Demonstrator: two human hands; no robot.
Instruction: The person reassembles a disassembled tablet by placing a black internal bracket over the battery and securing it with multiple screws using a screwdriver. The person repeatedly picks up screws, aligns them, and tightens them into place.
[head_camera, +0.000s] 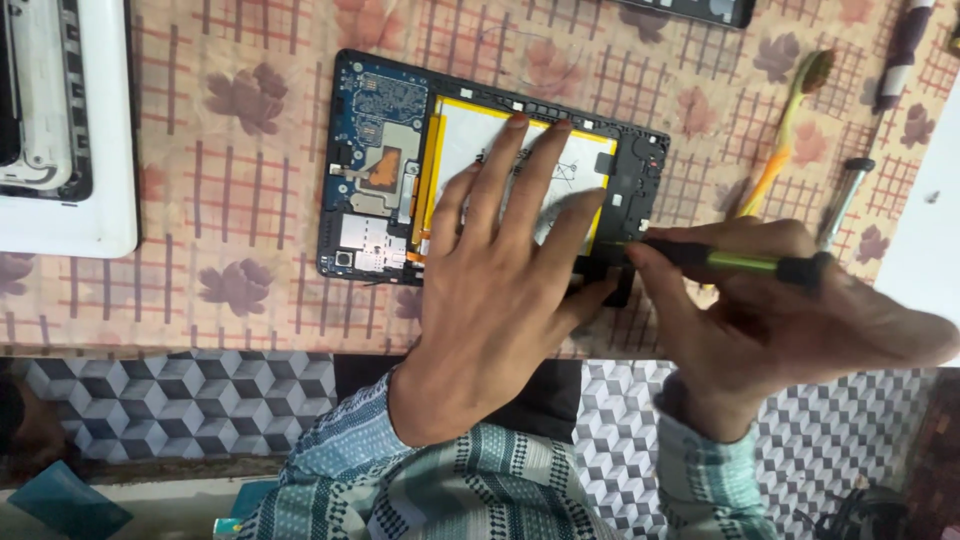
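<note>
On a floral-clothed tabletop (240, 180), the left hand (500, 270), fingers spread, steadies an already-opened tablet (390, 170); the right hand (770, 320) pinches a screwdriver (740, 262) at its lower edge, the tablet's inner parts not yet removed.

The counter (250, 290) is spread with a beige cloth printed with red grid lines and mauve leaves. Below the cloth's near edge runs a surface patterned in grey and white cubes (170, 400). Left of the cloth's middle lies a white slab (105, 150). Light falls evenly across the cloth.
</note>
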